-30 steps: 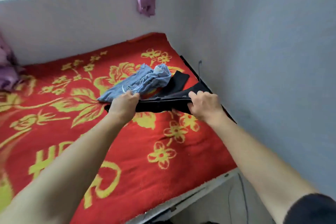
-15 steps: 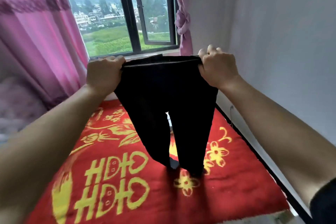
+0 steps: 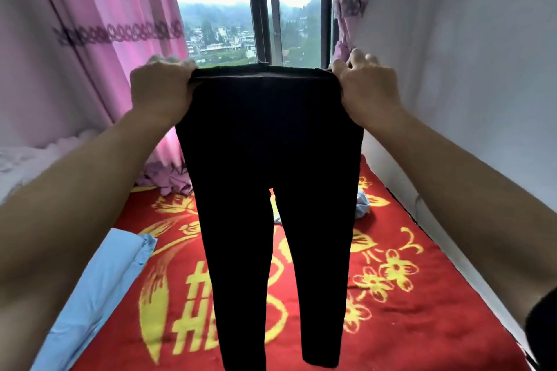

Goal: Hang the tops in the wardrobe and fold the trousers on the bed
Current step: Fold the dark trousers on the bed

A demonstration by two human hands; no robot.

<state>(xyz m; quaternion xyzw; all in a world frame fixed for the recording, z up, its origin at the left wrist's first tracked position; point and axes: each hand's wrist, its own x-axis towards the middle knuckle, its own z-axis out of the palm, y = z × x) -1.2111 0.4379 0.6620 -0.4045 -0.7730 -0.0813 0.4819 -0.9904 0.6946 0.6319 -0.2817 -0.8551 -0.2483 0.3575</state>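
Black trousers [image 3: 271, 159] hang full length in front of me, both legs dangling over the red bed cover [image 3: 407, 310]. My left hand [image 3: 159, 90] grips the left end of the waistband and my right hand [image 3: 367, 87] grips the right end, stretching it flat at about chest height. A light blue denim garment [image 3: 361, 205] lies crumpled on the bed behind the trousers, mostly hidden by them.
A folded light blue item [image 3: 99, 289] lies at the bed's left side. A purple cloth [image 3: 168, 181] is heaped by the pink curtain [image 3: 120, 39]. The window [image 3: 265, 9] is straight ahead, a white wall [image 3: 452, 69] runs along the right.
I lifted the black trousers off the bed by the waistband and raised them. The legs, which had touched the cover, now hang free and unfolded, and my view has tilted up toward the window.
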